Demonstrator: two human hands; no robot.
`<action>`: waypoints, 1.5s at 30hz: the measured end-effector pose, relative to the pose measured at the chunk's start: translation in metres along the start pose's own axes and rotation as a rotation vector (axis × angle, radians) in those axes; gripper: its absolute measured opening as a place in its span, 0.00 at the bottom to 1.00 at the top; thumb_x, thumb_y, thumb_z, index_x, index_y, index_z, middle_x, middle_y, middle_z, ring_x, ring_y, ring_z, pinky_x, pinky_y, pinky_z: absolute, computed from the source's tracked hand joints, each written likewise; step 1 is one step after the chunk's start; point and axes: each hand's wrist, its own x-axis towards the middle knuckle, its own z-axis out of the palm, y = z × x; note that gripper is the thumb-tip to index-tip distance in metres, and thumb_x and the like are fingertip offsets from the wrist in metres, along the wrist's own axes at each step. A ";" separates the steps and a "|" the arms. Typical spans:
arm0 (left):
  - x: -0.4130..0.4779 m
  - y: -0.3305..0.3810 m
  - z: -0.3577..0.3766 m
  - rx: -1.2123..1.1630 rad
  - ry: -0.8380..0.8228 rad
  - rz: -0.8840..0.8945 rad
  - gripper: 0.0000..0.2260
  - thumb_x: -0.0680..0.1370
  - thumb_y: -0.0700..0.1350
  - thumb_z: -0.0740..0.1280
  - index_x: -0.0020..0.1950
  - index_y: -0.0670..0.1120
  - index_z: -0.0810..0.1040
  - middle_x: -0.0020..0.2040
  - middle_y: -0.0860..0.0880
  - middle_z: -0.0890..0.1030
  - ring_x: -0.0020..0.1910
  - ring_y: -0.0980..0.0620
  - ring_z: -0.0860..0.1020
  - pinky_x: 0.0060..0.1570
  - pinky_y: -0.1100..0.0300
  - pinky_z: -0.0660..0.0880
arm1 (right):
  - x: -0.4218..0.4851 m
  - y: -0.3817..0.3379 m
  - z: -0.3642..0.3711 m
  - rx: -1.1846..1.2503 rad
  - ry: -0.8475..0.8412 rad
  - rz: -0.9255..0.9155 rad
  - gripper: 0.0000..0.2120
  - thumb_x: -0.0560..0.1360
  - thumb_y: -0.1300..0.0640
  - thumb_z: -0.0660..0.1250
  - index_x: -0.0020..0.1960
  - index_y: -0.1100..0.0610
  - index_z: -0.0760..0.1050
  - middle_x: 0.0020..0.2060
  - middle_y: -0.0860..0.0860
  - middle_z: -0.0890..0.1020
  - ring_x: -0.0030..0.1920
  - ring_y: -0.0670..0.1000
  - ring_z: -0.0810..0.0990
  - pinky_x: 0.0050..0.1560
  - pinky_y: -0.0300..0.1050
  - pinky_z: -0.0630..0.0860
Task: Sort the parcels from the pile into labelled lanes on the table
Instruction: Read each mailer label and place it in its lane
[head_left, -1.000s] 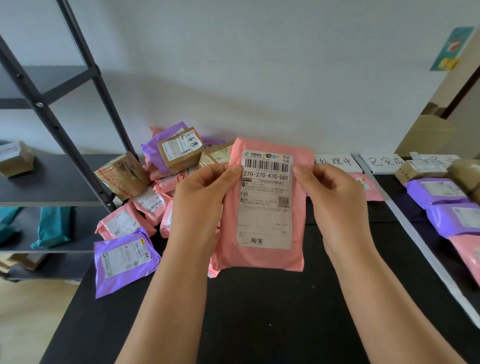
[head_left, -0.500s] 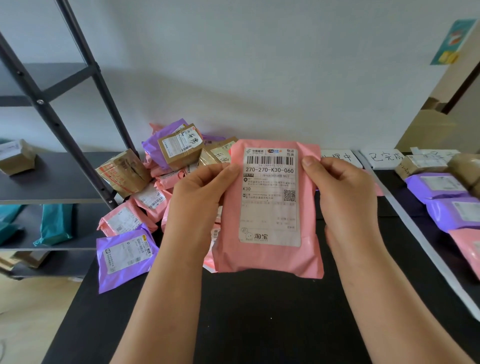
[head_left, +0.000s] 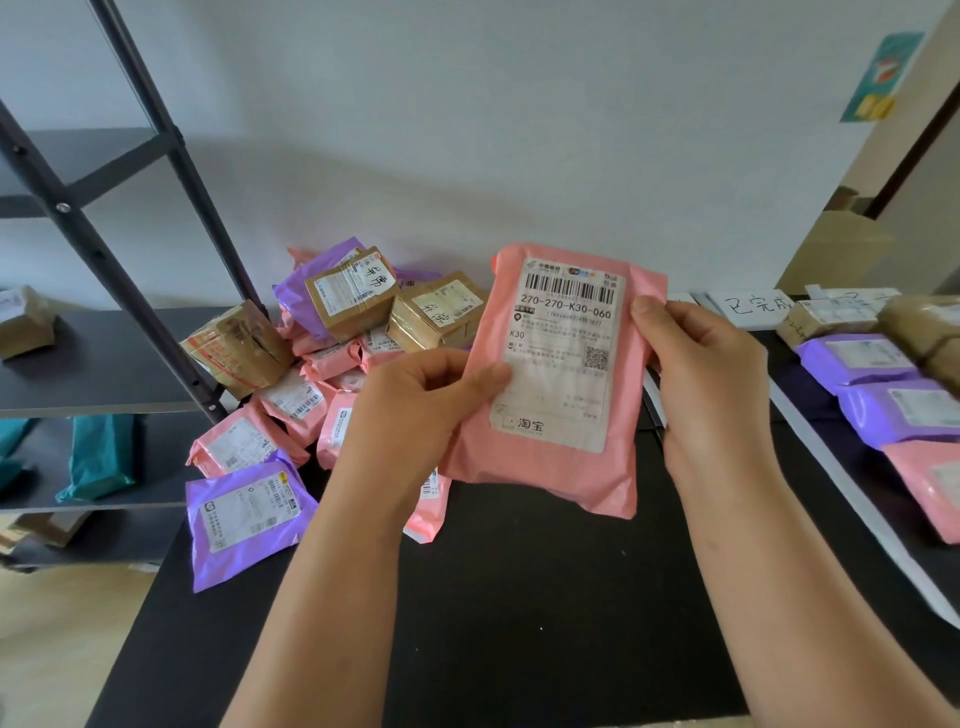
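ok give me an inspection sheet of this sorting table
surface: black table, white strip dividing lanes.
job's things: pink parcel held up, label facing camera; pile at back left; sorted parcels on the right; lane sign by the wall.
clutter: nothing seen.
grippers: left hand and right hand each grip a side edge of the pink parcel.
cables: nothing seen.
surroundings: shelf rack at left with teal packages; poster on the wall.

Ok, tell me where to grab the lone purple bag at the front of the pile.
Pinch its near edge, coming from the front. The purple bag lies flat, label up, at the pile's near side; pink bags crowd its far edge, bare table lies before it. Left hand and right hand hold the pink parcel.
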 end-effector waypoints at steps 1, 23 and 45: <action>0.000 -0.001 0.000 -0.015 0.012 -0.001 0.06 0.74 0.50 0.74 0.47 0.49 0.86 0.41 0.55 0.86 0.40 0.57 0.85 0.33 0.70 0.76 | -0.001 -0.001 0.000 -0.006 -0.027 0.003 0.11 0.79 0.53 0.69 0.46 0.60 0.81 0.39 0.51 0.84 0.41 0.48 0.82 0.47 0.48 0.79; 0.027 -0.022 -0.003 -0.379 0.130 -0.264 0.09 0.73 0.40 0.75 0.50 0.37 0.82 0.49 0.39 0.85 0.45 0.43 0.82 0.56 0.45 0.78 | -0.017 0.017 0.001 -0.151 -0.267 0.129 0.04 0.76 0.55 0.71 0.49 0.53 0.84 0.41 0.45 0.87 0.42 0.43 0.85 0.43 0.41 0.81; 0.026 -0.039 -0.022 -0.039 -0.013 -0.082 0.07 0.73 0.40 0.75 0.48 0.51 0.85 0.44 0.53 0.87 0.47 0.50 0.85 0.48 0.56 0.80 | -0.029 0.020 0.012 -0.346 -0.227 -0.007 0.08 0.75 0.62 0.71 0.49 0.50 0.79 0.43 0.44 0.84 0.43 0.41 0.83 0.41 0.36 0.77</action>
